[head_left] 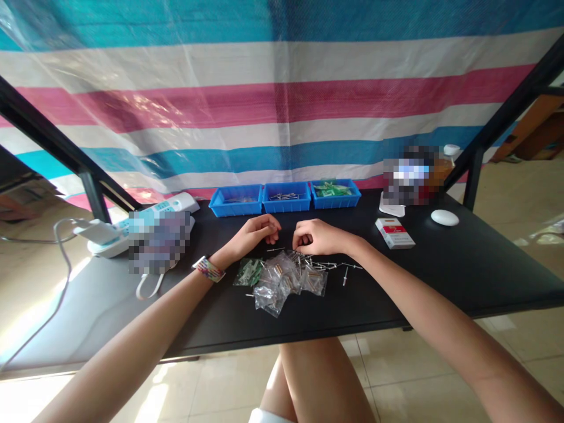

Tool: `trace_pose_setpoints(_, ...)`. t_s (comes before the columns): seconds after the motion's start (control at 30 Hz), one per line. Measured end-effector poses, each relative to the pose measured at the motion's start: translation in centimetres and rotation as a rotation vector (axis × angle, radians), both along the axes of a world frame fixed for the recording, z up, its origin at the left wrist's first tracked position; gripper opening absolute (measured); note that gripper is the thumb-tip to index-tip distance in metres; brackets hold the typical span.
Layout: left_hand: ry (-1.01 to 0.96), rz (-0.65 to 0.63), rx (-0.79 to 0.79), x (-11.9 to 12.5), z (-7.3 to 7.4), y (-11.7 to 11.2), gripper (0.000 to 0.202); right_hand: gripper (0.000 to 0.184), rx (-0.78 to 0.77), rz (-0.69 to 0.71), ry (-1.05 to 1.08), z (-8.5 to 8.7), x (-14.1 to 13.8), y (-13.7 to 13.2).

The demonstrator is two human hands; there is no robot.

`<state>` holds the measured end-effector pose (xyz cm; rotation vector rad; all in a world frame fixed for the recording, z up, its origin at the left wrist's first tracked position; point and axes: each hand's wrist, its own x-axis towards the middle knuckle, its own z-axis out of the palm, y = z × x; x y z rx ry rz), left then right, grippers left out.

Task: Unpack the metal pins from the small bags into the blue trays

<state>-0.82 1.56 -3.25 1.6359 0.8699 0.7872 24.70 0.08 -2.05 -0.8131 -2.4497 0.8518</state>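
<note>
My left hand [261, 231] is above the black table with its fingers curled in; whatever they hold is hidden. To its right, my right hand [316, 236] reaches down with fingers pinched at the far edge of a pile of silver pop rivets [308, 264]. Its fingertips are at the rivets, but I cannot make out what is between them. A single loose rivet [276, 249] lies between the hands. Nearer to me are several small clear plastic bags [282, 276], some with brownish pieces inside. A bag with green pieces [248, 272] lies at their left.
Along the back stand a left blue bin [238, 208], a middle one [286, 205] with rivets and a right one [337, 201] with green packets. A power strip [176, 204] with cable is left. A cigarette box [394, 234] and a white oval object [445, 218] are right.
</note>
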Motion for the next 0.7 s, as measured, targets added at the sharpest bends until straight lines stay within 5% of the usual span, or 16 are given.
trace_pose_setpoints(0.4, 0.037, -0.038, 0.018, 0.1, 0.1, -0.3, 0.028, 0.014, -0.059, -0.02, -0.041, 0.6, -0.4, -0.4)
trace_pose_setpoints(0.57, 0.067, -0.035, 0.038, 0.1, 0.3, -0.4, 0.032, 0.006, -0.269, -0.119, 0.183, -0.2, -0.2, 0.3)
trace_pose_setpoints(0.7, 0.075, -0.053, 0.061, 0.1, 0.4, -0.3, 0.046, 0.014, -0.281, -0.229, 0.404, -1.0, -0.4, 0.8)
